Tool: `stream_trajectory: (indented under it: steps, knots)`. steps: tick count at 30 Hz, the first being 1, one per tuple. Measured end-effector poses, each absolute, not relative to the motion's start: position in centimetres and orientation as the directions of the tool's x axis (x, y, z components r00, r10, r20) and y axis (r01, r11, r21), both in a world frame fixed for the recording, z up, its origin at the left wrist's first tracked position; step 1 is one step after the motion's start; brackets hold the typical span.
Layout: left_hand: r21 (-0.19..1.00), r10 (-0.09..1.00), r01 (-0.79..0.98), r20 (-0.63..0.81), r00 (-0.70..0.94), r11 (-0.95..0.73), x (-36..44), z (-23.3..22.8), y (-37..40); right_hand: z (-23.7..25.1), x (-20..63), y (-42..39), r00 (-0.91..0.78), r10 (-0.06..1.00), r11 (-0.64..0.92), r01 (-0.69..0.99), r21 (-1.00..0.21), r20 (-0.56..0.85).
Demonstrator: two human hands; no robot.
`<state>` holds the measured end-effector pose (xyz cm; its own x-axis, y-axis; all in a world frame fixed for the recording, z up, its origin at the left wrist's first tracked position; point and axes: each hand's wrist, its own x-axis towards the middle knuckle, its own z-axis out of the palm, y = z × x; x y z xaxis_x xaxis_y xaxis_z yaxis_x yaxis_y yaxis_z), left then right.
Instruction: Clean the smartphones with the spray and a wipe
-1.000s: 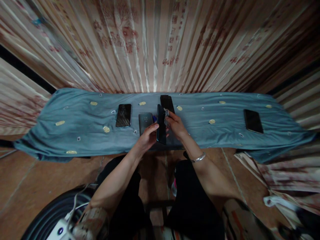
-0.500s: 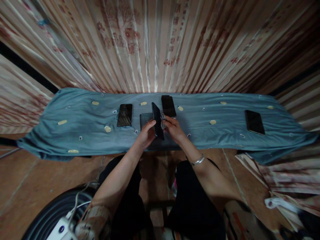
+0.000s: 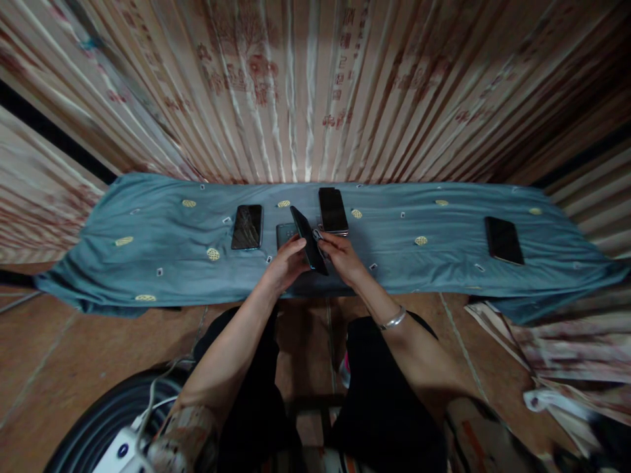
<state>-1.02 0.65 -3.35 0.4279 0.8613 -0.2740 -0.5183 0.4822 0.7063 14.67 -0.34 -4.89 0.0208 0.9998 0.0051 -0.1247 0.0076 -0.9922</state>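
While the left hand (image 3: 283,266) grips the dark phone (image 3: 308,240) tilted on edge above the blue cloth (image 3: 162,263), the right hand (image 3: 340,256) pinches a small pale object (too small to identify) against its side. Steady support from the left would help; the grey phone (image 3: 284,231) lies just behind.

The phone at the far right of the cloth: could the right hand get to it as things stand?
Probably not at once. The right hand is busy on the dark phone held with the left hand; the far-right phone lies unobstructed on the blue cloth, well off to the side.
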Motion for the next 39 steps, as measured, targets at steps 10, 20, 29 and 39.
stream_trajectory:
  steps: [10, 20, 29, 39]
  knots:
    - [0.733, 0.907, -0.558, -0.198, 0.372, 0.388, -0.9, -3.8, 0.9, -4.8, 14.8, -0.4, 0.018, 1.0, -0.013, -0.116, -0.993, -0.016]
    - [0.726, 0.938, -0.599, -0.212, 0.274, 0.339, -2.2, -2.7, 1.3, -3.6, 14.6, -1.4, -0.099, 0.995, -0.015, -0.09, -0.996, -0.006]
    - [0.714, 0.954, -0.637, -0.271, 0.131, 0.291, -3.7, -1.9, 2.3, -2.8, 14.6, -2.4, -0.203, 0.977, -0.068, -0.021, -0.997, -0.062]
    - [0.73, 0.97, -0.648, -0.236, 0.059, 0.217, -4.3, -1.9, 2.8, -2.7, 16.3, -2.4, -0.248, 0.966, -0.068, 0.016, -0.998, -0.07]
